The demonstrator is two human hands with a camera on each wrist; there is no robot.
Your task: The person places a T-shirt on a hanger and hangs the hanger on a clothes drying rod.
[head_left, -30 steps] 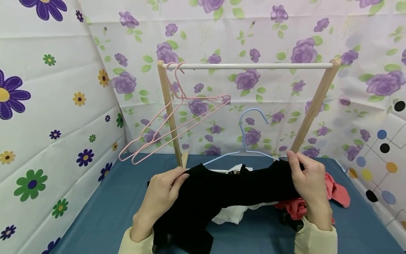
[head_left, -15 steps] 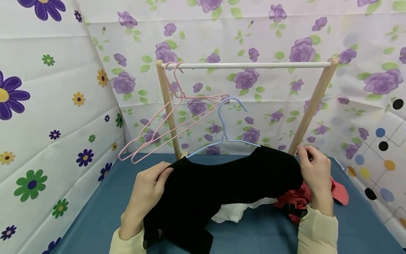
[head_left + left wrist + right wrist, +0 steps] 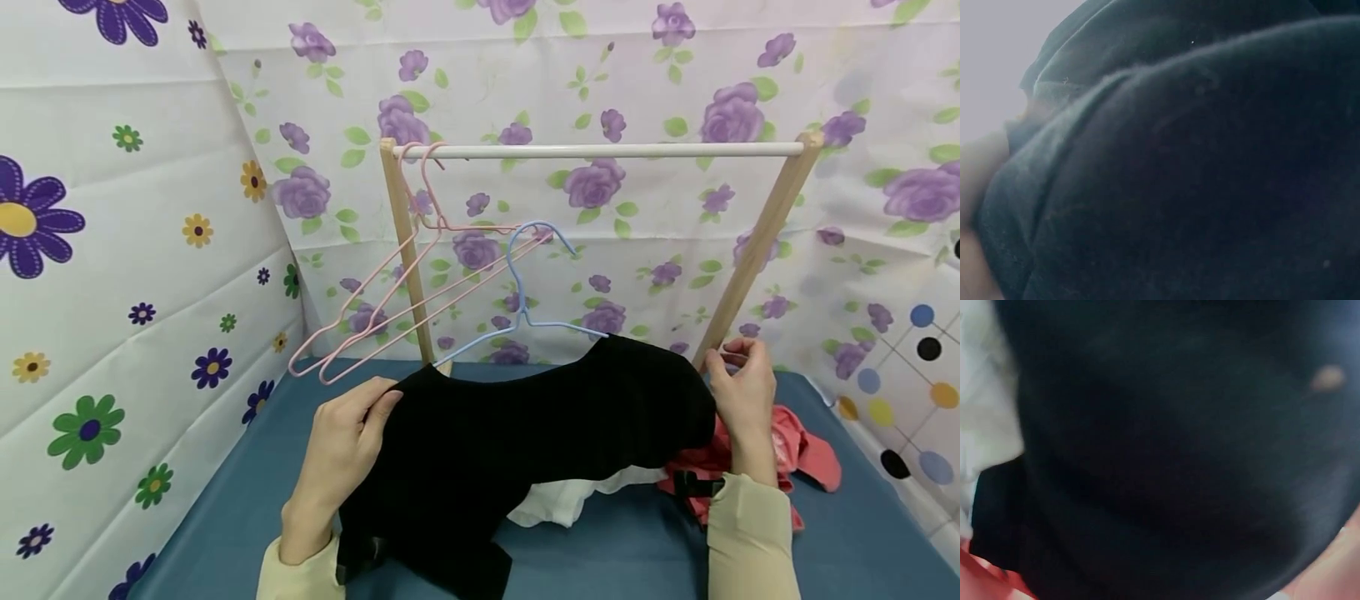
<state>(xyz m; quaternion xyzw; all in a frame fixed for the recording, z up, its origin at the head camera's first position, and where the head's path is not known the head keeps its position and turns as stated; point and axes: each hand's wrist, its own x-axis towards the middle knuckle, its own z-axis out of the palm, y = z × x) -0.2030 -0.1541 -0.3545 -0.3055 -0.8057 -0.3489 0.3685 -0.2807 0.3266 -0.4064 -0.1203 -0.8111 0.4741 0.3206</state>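
A black top (image 3: 517,425) hangs on a blue clothes hanger (image 3: 522,308) in the head view, its hook and upper arms showing above the neckline. My left hand (image 3: 341,446) pinches the top at its left shoulder, with the thumb on the near side. In the left wrist view the black cloth (image 3: 1197,175) fills most of the picture. At the top's right edge, my right hand (image 3: 744,400) has its fingers loosely bent and seems to hold no cloth. A blurred fingertip (image 3: 1329,378) shows against the black fabric in the right wrist view.
Two pink hangers (image 3: 375,312) hang at the left end of a rack's white rail (image 3: 600,151), between wooden posts. White cloth (image 3: 555,502) lies behind the black top. Red clothing (image 3: 806,454) is heaped at the right on the blue table surface (image 3: 232,508).
The top and blue hanger have moved left and slightly up, the left hand going with them. My right hand has let go of the right shoulder, which now droops.
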